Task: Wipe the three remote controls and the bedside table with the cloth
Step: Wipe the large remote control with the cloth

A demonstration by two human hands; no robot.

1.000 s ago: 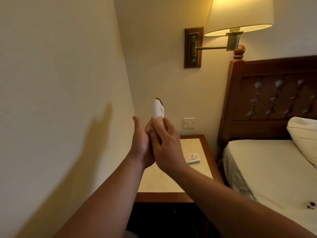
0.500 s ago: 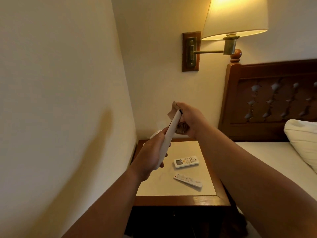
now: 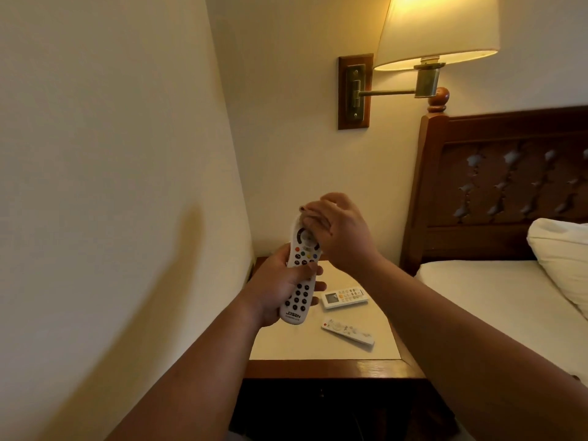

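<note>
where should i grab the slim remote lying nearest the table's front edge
Likely best to pinch the slim remote across its narrow width near mid-length, coming down from above. It lies flat and slanted on the bedside table, so only its long side edges offer purchase, and nothing crowds them.

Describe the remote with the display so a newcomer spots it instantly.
Below the wall lamp stands the bedside table. Two white remotes lie on its pale top. The display remote is the farther, wider one with a grey screen, unlike the slim remote nearer the front edge.
</note>
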